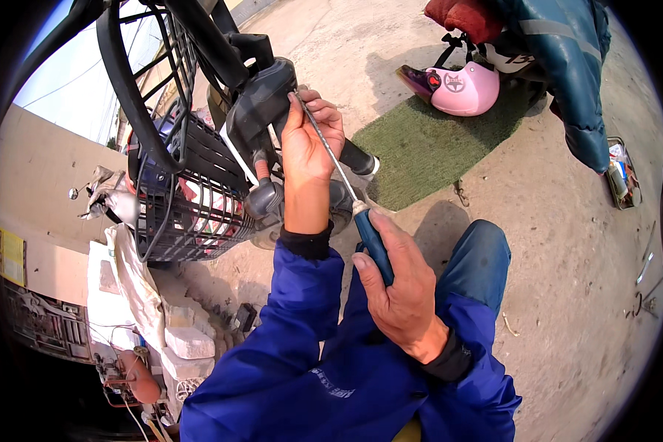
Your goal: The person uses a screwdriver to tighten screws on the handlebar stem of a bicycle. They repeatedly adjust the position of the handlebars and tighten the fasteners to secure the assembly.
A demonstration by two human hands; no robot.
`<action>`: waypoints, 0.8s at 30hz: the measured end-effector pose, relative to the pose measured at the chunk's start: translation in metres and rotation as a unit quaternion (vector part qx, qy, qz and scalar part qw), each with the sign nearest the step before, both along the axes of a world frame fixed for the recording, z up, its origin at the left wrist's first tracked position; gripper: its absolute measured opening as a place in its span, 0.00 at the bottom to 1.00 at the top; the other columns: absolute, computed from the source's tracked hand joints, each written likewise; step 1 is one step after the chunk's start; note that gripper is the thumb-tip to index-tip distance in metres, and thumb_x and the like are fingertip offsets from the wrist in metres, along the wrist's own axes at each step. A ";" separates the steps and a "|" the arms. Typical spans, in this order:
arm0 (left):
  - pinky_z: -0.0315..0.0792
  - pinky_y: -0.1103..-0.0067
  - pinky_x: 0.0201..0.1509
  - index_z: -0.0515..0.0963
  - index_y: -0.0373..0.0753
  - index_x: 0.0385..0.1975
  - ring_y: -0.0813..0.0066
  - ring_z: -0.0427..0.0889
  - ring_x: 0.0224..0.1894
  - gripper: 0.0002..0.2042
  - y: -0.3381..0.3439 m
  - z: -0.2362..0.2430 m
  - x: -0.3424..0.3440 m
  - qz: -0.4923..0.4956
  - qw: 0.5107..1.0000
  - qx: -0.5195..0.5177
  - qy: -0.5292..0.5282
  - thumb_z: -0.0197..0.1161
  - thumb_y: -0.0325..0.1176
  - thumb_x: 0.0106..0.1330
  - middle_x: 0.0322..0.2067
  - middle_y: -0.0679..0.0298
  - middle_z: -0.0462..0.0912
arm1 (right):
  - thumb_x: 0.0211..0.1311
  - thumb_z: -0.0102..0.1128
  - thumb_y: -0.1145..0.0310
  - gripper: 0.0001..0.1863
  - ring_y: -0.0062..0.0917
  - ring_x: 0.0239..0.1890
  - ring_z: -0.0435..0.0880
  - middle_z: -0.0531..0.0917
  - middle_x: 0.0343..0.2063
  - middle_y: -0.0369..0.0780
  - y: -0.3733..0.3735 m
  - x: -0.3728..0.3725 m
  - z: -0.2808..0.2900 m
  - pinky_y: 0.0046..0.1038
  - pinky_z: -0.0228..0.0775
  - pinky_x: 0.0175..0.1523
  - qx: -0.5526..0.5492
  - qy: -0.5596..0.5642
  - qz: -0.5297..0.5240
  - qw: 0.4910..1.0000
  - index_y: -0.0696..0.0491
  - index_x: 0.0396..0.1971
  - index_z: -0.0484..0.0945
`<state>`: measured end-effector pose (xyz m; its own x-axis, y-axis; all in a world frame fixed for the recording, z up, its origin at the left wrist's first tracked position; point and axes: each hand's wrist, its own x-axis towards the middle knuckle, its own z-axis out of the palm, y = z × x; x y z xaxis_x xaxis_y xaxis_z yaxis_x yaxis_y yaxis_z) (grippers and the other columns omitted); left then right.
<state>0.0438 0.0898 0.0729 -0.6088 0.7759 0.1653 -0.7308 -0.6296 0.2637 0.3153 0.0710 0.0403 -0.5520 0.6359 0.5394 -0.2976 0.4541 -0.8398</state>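
Observation:
A long screwdriver (376,247) with a blue handle and thin metal shaft slants up and to the left. My right hand (405,287) is closed around its handle. Near the tip, my left hand (313,140) has its thumb and curled fingers at the shaft, guiding it against a black plastic housing (269,92). That housing belongs to the front of a two-wheeler, beside a black handlebar grip (357,156). The exact spot where the tip meets the housing is hidden by my left fingers.
Left of the housing hangs a black basket (199,214) with things inside. A pink helmet (464,88) sits by a green mat (427,158), under a dark teal padded cover (574,81). A tool tray (622,177) lies far right, loose tools (644,298) nearer. White blocks (188,345) stand lower left.

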 end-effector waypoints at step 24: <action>0.76 0.78 0.44 0.75 0.33 0.56 0.76 0.78 0.39 0.10 -0.003 0.010 -0.006 0.007 1.000 -0.016 0.016 0.57 0.29 0.81 0.42 0.65 0.83 | 0.73 0.67 0.67 0.28 0.39 0.28 0.84 0.84 0.37 0.50 0.001 -0.032 0.047 0.39 0.77 0.33 0.043 -0.047 -0.023 0.998 0.63 0.66 0.72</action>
